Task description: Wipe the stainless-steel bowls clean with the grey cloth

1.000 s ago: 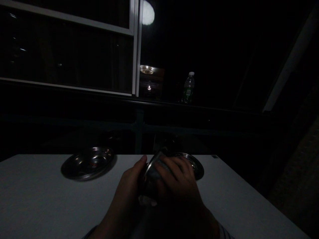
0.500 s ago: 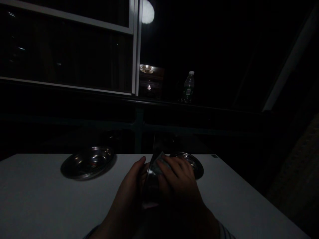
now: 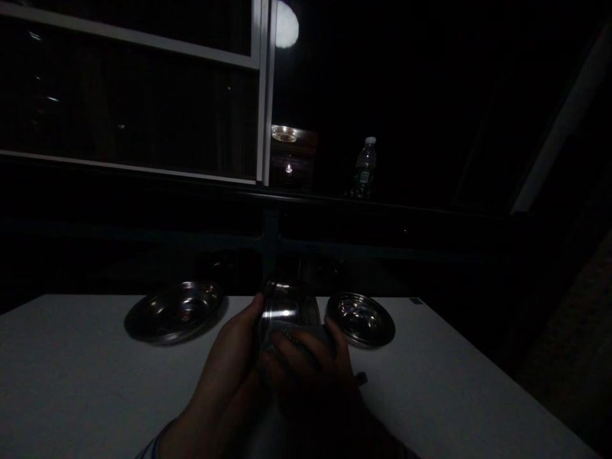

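Observation:
A shiny metal bowl (image 3: 291, 298) is held up over the near middle of the table, its curved side catching the light. My left hand (image 3: 229, 357) grips it from the left, the thumb along its edge. Against the bowl's near side my right hand (image 3: 310, 366) presses a greyish cloth (image 3: 318, 331), fingers bent over it. Much of the bowl's lower part is hidden by the hands and deep shadow. A small dark piece (image 3: 361, 379) shows beside my right hand; I cannot make out what it is.
On the white table (image 3: 430, 376) lie a large metal dish (image 3: 174, 312) at left and a smaller one (image 3: 361, 319) at right. A clear plastic bottle (image 3: 366, 169) stands on the dark ledge behind, near a white window frame (image 3: 264, 95). The scene is very dim.
The bowl has turned from edge-on to show its rounded, shiny side. My right hand with the cloth has moved left and lower, uncovering more of the right dish.

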A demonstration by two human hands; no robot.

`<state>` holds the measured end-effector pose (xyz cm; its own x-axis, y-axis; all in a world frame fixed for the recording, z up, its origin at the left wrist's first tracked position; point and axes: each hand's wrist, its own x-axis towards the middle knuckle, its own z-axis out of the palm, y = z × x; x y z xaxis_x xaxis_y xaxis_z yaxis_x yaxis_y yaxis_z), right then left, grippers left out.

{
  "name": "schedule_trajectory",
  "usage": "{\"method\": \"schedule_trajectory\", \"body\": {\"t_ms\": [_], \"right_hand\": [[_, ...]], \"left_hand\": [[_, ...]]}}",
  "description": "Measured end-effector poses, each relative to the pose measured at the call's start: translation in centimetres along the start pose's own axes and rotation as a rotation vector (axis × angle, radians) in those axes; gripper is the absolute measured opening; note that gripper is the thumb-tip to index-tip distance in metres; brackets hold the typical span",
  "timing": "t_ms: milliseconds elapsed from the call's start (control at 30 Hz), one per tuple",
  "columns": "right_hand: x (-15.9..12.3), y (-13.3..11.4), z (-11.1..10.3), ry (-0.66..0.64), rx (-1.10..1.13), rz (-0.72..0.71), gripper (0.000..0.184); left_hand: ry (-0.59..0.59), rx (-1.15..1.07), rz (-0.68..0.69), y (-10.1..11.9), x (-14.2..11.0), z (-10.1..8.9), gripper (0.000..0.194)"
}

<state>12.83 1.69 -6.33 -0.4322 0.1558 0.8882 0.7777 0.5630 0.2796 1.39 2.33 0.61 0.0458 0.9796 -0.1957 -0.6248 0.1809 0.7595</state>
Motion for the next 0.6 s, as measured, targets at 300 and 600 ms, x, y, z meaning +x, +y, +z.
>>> {"method": "schedule_trajectory", "body": {"t_ms": [300,600], "right_hand": [[0.8,4.1,-2.4,-0.148,0.036,0.215,0.029],[0.8,1.0,-1.5,-0.076,0.034,-0.007,0.022]], "left_hand": [[-0.139,0.109,-0.092,-1.9,-0.6,0.7,0.021],[0.026,0.027,-0.038,0.4,-0.3,0.3,0.011]]}}
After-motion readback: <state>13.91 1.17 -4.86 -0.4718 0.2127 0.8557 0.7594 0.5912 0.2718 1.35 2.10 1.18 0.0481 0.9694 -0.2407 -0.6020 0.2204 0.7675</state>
